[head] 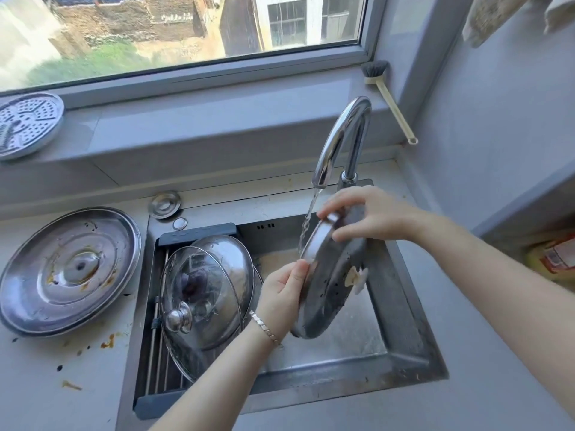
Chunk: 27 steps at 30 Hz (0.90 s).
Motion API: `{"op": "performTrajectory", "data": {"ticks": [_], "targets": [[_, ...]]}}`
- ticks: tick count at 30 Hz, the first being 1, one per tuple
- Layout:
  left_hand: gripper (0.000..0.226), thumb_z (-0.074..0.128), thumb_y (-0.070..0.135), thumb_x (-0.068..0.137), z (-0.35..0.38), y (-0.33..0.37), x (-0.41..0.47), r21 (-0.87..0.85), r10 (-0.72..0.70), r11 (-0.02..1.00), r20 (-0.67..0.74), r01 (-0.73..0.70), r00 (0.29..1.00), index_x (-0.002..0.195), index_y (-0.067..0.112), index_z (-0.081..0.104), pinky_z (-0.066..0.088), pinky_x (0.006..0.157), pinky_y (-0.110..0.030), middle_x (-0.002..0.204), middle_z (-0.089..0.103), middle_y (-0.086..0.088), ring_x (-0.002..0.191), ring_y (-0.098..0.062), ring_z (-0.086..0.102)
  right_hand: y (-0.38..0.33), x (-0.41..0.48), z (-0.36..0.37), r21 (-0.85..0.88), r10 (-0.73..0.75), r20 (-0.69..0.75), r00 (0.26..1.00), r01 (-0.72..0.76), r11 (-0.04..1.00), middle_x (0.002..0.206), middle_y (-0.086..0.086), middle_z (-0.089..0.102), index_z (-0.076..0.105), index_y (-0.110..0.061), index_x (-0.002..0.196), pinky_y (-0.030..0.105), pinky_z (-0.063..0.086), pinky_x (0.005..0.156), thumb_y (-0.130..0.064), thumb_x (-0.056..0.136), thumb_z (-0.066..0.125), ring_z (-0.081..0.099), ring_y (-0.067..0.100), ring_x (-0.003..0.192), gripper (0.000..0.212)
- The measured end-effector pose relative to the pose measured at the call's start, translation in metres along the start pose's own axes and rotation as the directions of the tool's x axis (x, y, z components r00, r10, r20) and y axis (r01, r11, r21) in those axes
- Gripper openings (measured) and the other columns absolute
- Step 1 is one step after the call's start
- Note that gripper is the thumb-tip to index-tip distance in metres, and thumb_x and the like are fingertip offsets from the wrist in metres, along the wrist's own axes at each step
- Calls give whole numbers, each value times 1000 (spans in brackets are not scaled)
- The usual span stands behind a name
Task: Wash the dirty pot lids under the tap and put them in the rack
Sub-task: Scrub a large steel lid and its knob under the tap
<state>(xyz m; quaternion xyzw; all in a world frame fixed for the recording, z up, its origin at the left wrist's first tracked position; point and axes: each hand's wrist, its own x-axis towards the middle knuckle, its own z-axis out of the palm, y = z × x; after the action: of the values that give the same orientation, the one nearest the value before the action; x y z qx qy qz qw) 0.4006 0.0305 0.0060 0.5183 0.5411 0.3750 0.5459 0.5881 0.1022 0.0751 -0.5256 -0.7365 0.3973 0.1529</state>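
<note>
Rinsing is in hand: a steel lid (329,284) is held tilted on edge under the stream from the tap (339,141) just above the grip. Its lower rim is pinched by the left hand (283,293), its upper rim clasped by the right hand (370,213). Next, a carry to the rack (158,368), left of the grip, is probably called for.

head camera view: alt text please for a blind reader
Two hands hold a metal lid tilted under the running tap over the sink: the left hand grips its near rim, the right hand its top. A glass lid and a steel lid rest on the rack at the sink's left; a large stained lid lies on the counter.
</note>
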Motion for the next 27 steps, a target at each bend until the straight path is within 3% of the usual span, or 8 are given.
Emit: {"op": "performTrajectory", "data": {"ticks": [2,4,7,10,14,19,24,27], "targets": [[52,43,37,94,0,3,0,-37,-57,998,-183,51,982,58,0,52,34,50,-23,53,44,-6,53,-14,40,10,8,22,239,103,-209,973,-51,970,123,-15,57,59,-35,116,27,35,107,-24,86,62,48,1,116,32],[49,38,35,96,-1,5,3,-71,-133,991,-322,116,937,55,8,40,28,47,-24,53,36,-6,53,-15,34,11,17,49,446,289,-230,929,-164,880,143,-9,42,43,-28,137,31,24,113,-33,95,47,35,9,133,43],[44,36,36,96,2,8,11,-140,-210,976,-378,168,902,66,6,48,33,49,-22,59,42,-8,57,-16,39,-3,18,101,165,319,-226,921,-286,944,158,-2,9,13,-17,149,30,5,118,-42,100,24,5,11,145,57],[49,34,40,96,-2,10,20,-249,-327,938,-397,242,857,64,9,54,46,56,-20,61,56,-3,59,-14,54,-30,2,141,27,45,-224,974,-40,999,154,-7,-10,4,-17,149,28,-8,117,-46,92,11,-12,7,143,65],[50,33,42,96,-7,8,19,-326,-367,913,-390,246,844,67,11,60,51,79,-37,72,62,-7,81,-23,60,-20,20,131,-95,71,-230,971,-95,991,158,-1,-4,5,-17,149,29,-8,116,-54,89,11,-9,12,144,71],[49,32,37,96,8,12,-1,-168,-269,960,-360,222,893,71,2,54,37,44,-13,64,51,-10,49,-7,45,-6,70,88,231,539,-298,788,-488,842,154,17,17,23,-4,145,38,8,117,-39,98,21,11,25,144,59],[44,26,29,100,-9,13,24,-224,-241,960,-356,168,903,83,9,61,45,60,-16,81,63,-6,78,-21,59,-55,18,140,-13,158,-307,938,-170,985,157,-2,-8,-1,-13,149,26,-12,114,-48,88,12,-12,9,144,71],[50,33,37,97,-12,17,22,-184,-254,963,-396,195,882,65,7,56,42,46,-12,62,55,-4,60,-17,51,-31,38,125,64,252,-293,922,-244,968,158,-2,-1,6,-18,150,32,-5,117,-54,90,18,-6,12,145,71]]}}
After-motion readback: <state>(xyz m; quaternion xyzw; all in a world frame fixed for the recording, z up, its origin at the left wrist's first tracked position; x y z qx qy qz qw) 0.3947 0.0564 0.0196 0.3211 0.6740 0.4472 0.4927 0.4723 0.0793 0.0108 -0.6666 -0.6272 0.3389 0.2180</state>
